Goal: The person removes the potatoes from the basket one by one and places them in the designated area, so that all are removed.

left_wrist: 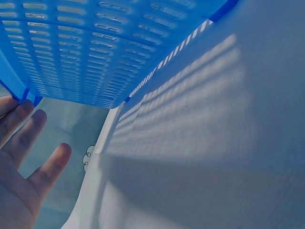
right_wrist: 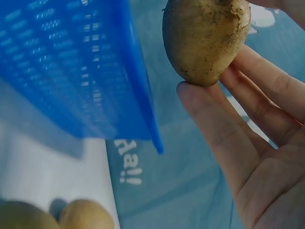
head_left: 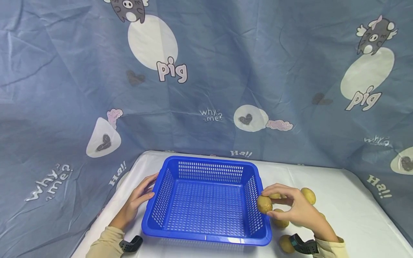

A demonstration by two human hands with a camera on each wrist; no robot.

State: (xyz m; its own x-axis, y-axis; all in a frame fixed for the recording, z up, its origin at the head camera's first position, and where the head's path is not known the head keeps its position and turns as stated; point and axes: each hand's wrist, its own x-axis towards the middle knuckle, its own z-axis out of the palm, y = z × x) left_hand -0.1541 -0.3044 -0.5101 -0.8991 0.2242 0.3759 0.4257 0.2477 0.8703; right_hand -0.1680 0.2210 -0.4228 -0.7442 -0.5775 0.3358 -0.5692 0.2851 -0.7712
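A blue plastic basket [head_left: 206,208] with slotted walls stands on the white table, nothing inside it. My left hand [head_left: 137,200] rests its fingertips against the basket's left rim, fingers fairly straight; the left wrist view shows the fingers [left_wrist: 50,169] spread beside the slotted wall. At the right rim, my right hand [head_left: 295,208] pinches a potato [head_left: 264,204] between thumb and fingers. In the right wrist view this potato [right_wrist: 205,40] is brown with soil specks and is held above the rim level.
Several more potatoes lie on the white table [head_left: 351,211] right of the basket, one [head_left: 308,196] beyond the right hand and one [head_left: 286,244] by the wristband, some partly hidden. A blue printed cloth [head_left: 206,82] hangs behind and beside the table.
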